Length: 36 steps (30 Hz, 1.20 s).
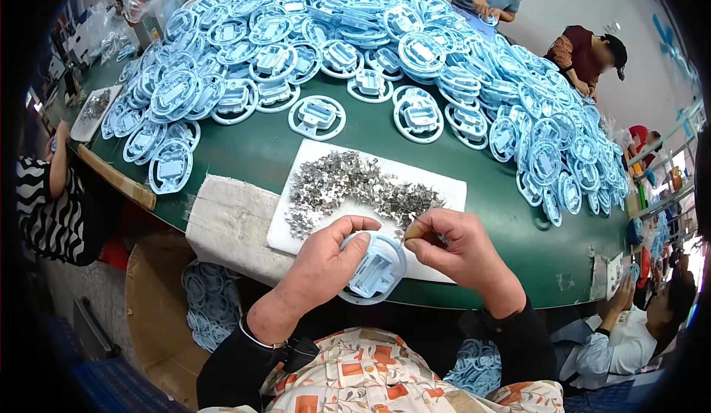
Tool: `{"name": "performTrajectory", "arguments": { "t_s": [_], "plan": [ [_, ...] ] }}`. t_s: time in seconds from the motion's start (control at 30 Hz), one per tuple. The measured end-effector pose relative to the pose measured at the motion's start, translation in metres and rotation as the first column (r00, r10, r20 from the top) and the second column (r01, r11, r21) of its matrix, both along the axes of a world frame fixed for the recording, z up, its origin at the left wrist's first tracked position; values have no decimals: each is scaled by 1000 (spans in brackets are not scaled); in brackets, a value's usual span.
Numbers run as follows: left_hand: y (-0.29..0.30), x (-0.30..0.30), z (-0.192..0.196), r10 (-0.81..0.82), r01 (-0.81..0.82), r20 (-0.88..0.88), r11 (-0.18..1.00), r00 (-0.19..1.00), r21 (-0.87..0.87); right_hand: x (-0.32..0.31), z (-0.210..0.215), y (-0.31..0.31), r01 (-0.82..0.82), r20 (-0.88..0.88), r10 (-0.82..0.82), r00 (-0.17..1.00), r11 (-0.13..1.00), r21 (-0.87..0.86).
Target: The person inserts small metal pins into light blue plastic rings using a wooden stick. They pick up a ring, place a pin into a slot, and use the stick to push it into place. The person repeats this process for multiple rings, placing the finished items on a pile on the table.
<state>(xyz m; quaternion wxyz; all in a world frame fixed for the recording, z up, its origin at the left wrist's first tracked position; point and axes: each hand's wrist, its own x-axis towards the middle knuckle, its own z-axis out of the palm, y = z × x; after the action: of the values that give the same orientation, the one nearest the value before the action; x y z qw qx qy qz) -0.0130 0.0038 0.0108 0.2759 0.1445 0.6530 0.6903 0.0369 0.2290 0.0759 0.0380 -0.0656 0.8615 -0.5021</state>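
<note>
My left hand (pixel 320 266) is closed on the rim of a light blue ring-shaped plastic part (pixel 372 274), thumb on top. The part has a rectangular recessed compartment at its middle and is held in front of my body at the table's edge. Just right of it, my right hand (pixel 461 249) has its thumb and forefinger pinched together. A small metal piece (pixel 444 240) glints among its curled fingers; its exact shape is too small to tell. Beyond both hands, a heap of small silvery metal pieces (pixel 348 183) lies on a white foam board (pixel 444 189).
A large pile of similar blue parts (pixel 274 32) covers the far side of the green table (pixel 244 146). Whitish cloth-like padding (pixel 229 224) lies at the near edge. Below left stands a cardboard box (pixel 152 294) with blue parts inside. Other people work around the table.
</note>
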Motion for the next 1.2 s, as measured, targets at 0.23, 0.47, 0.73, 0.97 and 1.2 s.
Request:
{"name": "performTrajectory", "arguments": {
  "t_s": [0.23,0.47,0.73,0.97,1.2],
  "plan": [
    [4,1,-3,-7,-11,-117,989,993,-150,9,-2,-7,-110,-144,168,975,933,344],
    [5,0,2,4,-24,-106,981,994,-194,4,-1,-11,-136,-162,237,958,872,471],
    [5,-2,7,-22,-2,-95,969,995,-246,0,-1,-15,-138,-149,249,957,842,521],
    [4,-3,6,-90,57,-101,955,991,-292,-3,-4,-19,-109,-79,174,982,850,515],
    [5,-2,2,-54,18,-117,958,992,-287,8,-1,-10,-4,-25,12,1000,956,293]
  ]
}}
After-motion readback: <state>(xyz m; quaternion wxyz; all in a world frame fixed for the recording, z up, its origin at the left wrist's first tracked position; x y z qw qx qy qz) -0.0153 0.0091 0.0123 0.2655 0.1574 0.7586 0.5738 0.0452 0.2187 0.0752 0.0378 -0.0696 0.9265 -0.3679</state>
